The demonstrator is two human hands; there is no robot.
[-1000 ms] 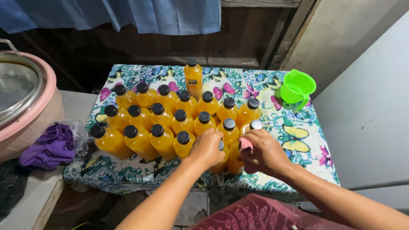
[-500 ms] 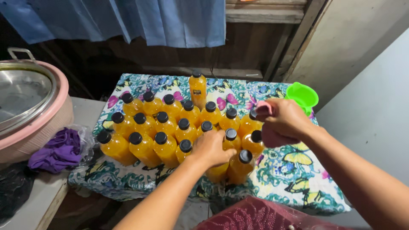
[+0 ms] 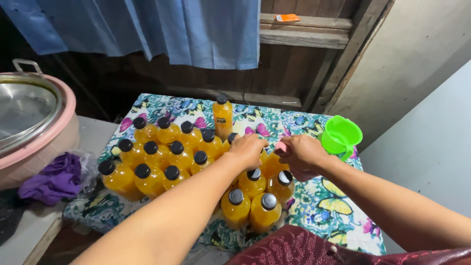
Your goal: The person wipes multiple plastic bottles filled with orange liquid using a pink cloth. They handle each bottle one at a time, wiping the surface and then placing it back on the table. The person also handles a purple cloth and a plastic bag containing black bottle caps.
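Several round bottles of orange liquid point(image 3: 169, 157) with black caps stand packed together on a small table under a flowered cloth point(image 3: 324, 203). A taller bottle point(image 3: 222, 117) stands alone at the back. My left hand point(image 3: 248, 149) is closed over the top of a bottle in the right part of the group, hiding its cap. My right hand point(image 3: 301, 156) is right beside it, fingers closed on a small pink thing point(image 3: 281, 146) held over the neighbouring bottle. Bottles with grey caps point(image 3: 268, 202) stand nearest to me.
A green plastic funnel-like cup point(image 3: 340, 136) sits at the table's right back corner. At the left, a pink basin with a metal lid point(image 3: 29, 115) and a purple cloth point(image 3: 51, 179) lie on a grey counter. A blue curtain point(image 3: 186, 29) hangs behind.
Both hands have moved away from the front row toward the back right of the bottle group. My right hand still carries the pink thing. The view has shifted closer.
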